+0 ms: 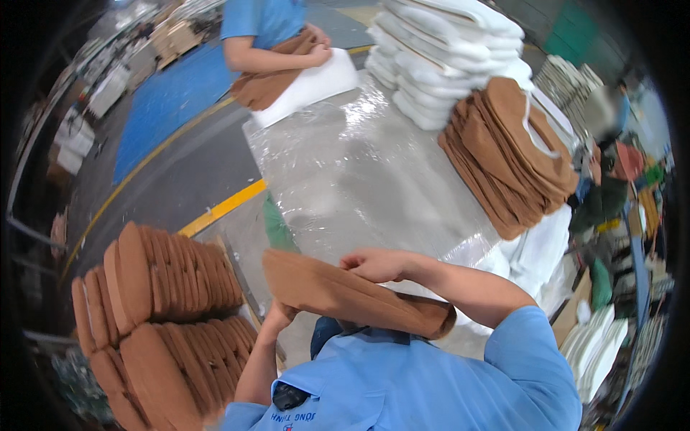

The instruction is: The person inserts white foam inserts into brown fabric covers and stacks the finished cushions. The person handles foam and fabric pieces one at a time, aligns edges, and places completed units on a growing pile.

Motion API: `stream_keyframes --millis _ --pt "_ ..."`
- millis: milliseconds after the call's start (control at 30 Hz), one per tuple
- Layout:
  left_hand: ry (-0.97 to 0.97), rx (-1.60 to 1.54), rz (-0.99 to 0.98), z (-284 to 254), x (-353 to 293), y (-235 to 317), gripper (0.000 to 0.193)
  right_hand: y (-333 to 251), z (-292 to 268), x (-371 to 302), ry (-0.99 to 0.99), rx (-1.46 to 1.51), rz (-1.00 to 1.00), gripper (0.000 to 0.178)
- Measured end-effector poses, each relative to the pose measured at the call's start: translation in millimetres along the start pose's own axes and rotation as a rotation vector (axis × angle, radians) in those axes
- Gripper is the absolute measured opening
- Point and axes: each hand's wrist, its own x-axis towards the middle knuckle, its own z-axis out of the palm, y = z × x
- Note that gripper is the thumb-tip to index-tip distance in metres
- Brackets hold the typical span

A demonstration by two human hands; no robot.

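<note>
A brown fabric cushion (327, 289) is held across my front, just off the near edge of the plastic-covered table (359, 194). My left hand (282, 313) is closed round its left end from below; most of those fingers are hidden behind the fabric. At the cushion's upper edge, my right hand (375, 265) pinches the fabric with bent fingers. The cushion's right end looks loose and folded, near my body. What fills it cannot be seen.
Finished-looking brown cushions (180, 280) stand in rows at left. Brown covers (507, 158) are piled on the table's right, beside a tall stack of white pads (453, 57). Across the table, a co-worker's hands (320, 52) hold brown fabric over a white pad (309, 90).
</note>
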Motion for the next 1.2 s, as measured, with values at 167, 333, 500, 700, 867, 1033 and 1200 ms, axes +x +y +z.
stream_keyframes --millis 167,333,500,700,867,1033,1200 --pt "0.134 -0.375 -0.163 -2.2 11.2 -3.2 0.046 -33.7 14.8 -9.7 0.238 -0.122 -0.116 0.033" --pt "0.020 0.356 0.126 4.6 1.5 1.7 0.038 -29.5 -2.8 -67.0 0.513 -0.256 -0.188 0.038" --pt "0.018 0.418 0.218 0.7 -3.3 1.2 0.036 -15.6 4.0 -200.3 0.579 -0.306 -0.035 0.038" --pt "-0.009 0.498 0.264 -5.4 2.8 4.8 0.033 39.4 56.7 -237.7 0.752 -0.167 0.060 0.037" --pt "0.032 0.519 0.346 -10.1 11.0 -4.6 0.034 52.1 81.6 -216.4 0.905 -0.261 0.092 0.029" --pt "0.039 0.249 0.273 -9.9 15.6 -14.2 0.033 -10.3 122.6 -237.3 0.977 -0.187 -0.106 0.011" --pt "-0.038 0.315 0.253 -13.7 15.3 -25.0 0.034 -69.4 169.6 -243.3 1.080 -0.668 -0.518 0.011"
